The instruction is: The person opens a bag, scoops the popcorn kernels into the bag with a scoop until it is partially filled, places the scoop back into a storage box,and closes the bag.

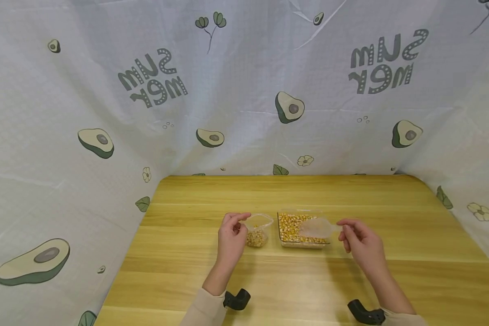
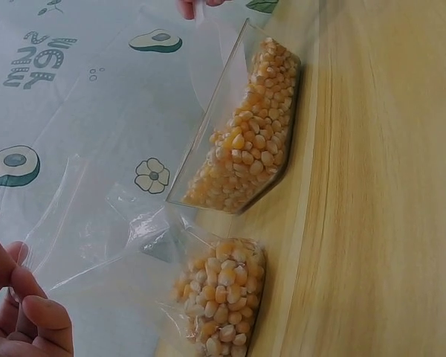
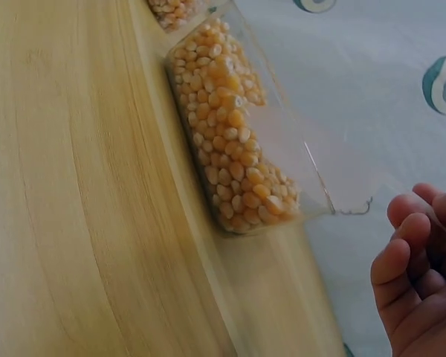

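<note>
My left hand pinches the rim of a clear plastic bag with corn kernels in its bottom. In the left wrist view the bag's upper film stretches from the fingertips down to the kernels. Right of the bag stands a clear rectangular container filled with yellow corn kernels. A translucent white scoop has its blade over and partly among those kernels. Its handle end is between the thumb and fingers of my right hand, at the container's right side.
Bag and container stand on a wood-grain table. A white curtain printed with avocados surrounds the table's back and sides. Black wrist mounts sit by both sleeves.
</note>
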A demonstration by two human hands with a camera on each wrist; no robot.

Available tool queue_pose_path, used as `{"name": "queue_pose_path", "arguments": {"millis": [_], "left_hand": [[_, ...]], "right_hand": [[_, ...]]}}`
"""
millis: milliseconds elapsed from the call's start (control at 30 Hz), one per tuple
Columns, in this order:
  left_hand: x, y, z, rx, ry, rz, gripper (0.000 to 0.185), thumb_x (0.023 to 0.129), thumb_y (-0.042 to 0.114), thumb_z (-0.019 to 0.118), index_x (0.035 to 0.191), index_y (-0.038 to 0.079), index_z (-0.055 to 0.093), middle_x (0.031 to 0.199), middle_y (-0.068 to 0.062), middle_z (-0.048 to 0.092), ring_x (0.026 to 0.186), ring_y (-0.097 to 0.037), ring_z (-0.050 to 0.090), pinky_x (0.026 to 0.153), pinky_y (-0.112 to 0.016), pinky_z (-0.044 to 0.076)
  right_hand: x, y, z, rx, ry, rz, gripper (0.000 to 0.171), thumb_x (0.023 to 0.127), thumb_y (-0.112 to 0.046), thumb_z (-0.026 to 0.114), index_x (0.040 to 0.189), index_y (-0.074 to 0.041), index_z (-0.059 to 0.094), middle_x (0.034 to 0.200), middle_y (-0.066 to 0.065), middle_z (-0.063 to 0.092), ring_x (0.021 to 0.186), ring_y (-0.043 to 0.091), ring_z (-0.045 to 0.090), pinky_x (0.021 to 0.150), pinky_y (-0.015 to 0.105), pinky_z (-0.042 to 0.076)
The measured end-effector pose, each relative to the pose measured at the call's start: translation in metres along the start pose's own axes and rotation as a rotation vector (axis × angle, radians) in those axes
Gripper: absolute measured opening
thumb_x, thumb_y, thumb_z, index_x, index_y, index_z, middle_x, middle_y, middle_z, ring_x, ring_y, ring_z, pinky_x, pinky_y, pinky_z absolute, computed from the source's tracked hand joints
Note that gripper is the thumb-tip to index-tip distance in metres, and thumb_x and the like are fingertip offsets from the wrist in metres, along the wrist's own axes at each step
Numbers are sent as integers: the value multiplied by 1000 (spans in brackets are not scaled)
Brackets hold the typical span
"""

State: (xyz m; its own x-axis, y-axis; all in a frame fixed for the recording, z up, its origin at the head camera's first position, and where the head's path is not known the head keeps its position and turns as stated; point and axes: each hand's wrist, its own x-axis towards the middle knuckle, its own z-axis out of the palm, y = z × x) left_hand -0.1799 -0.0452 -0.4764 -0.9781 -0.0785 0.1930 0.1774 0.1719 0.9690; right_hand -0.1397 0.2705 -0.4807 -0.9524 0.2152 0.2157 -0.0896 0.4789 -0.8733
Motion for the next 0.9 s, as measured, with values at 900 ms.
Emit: {"name": "queue_pose_path", "arguments": {"millis": [900], "left_hand": [[-2,1,1,-25,-1,-26,32,92,-7,54,110,8,75,110,-10,60,76,-9,46,59,-14,37]], "right_hand": [[7,30,20,492,-104,321,17,103,-25,55,108,-16,68,73,-9,56,56,5,44,48,24,40]]}}
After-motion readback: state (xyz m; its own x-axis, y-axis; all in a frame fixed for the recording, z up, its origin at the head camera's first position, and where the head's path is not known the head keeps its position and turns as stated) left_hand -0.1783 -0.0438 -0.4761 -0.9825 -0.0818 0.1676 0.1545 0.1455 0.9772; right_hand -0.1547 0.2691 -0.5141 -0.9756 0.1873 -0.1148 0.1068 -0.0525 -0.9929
